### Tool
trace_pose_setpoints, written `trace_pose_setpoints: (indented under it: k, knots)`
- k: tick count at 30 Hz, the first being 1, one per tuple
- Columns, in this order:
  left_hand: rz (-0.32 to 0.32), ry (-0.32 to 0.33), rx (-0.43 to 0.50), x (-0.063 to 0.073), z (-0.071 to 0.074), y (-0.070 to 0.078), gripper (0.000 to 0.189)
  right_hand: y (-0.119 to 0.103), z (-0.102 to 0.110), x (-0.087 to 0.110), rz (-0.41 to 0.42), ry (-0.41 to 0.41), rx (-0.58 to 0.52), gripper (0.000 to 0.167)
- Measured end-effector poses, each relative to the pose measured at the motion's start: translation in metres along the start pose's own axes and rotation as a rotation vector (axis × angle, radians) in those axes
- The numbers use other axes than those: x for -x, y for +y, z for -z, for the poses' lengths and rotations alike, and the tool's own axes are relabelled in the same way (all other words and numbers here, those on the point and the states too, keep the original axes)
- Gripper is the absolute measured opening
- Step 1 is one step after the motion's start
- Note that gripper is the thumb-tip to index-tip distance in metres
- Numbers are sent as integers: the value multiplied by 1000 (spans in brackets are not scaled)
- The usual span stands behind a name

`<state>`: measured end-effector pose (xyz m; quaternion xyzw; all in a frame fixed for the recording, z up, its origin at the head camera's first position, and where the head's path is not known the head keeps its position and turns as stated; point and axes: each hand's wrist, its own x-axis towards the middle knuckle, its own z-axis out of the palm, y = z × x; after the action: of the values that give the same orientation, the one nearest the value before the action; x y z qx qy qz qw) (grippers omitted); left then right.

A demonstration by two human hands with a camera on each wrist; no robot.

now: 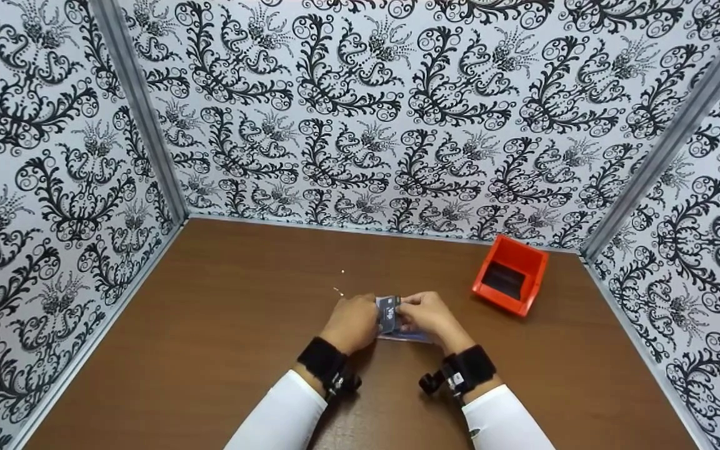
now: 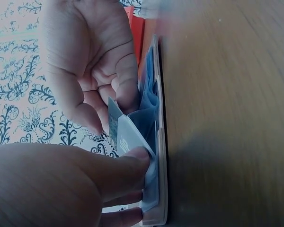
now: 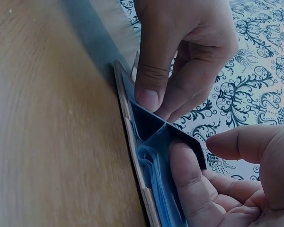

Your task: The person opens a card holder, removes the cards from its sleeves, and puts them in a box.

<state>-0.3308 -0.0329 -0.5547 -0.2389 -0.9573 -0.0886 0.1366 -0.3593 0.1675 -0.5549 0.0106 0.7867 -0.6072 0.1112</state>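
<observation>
A card holder with bluish clear sleeves lies spread on the table between both hands. Its raised sleeve carries a dark grey card with pale lettering. My left hand pinches the lower part of this sleeve, thumb on one face and fingers behind. At the other end, my right hand has its fingers curled behind the card's edge and its thumb close at the front. In the left wrist view the card's corner sticks out past the sleeve.
A red open bin with a dark inside stands at the back right of the brown table. Small white specks lie beyond the left hand. Patterned walls enclose the table at the back and sides.
</observation>
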Motion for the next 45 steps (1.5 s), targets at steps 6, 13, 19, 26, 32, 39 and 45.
trace_pose_setpoints:
  k: [6,13,19,26,32,39,45]
  knots:
    - [16,-19,16,-1,-2,0,21,1,-3,0,-13,-23,13,33]
    - [31,-33,-5,-2,-3,1,21,0,-4,1,-19,-11,27,25]
    - [16,-11,-37,-1,-3,2,11,-2,-3,1,2,45,55,24]
    - [-17,18,-123,-1,-3,1,11,-3,-3,1,43,44,80,20]
    - [-13,18,-106,-1,-3,0,15,-6,0,1,76,82,176,16]
    - [-12,32,-77,0,-1,1,13,-16,21,2,115,208,298,19]
    - [-15,23,-85,0,0,1,14,-26,56,4,190,313,411,25]
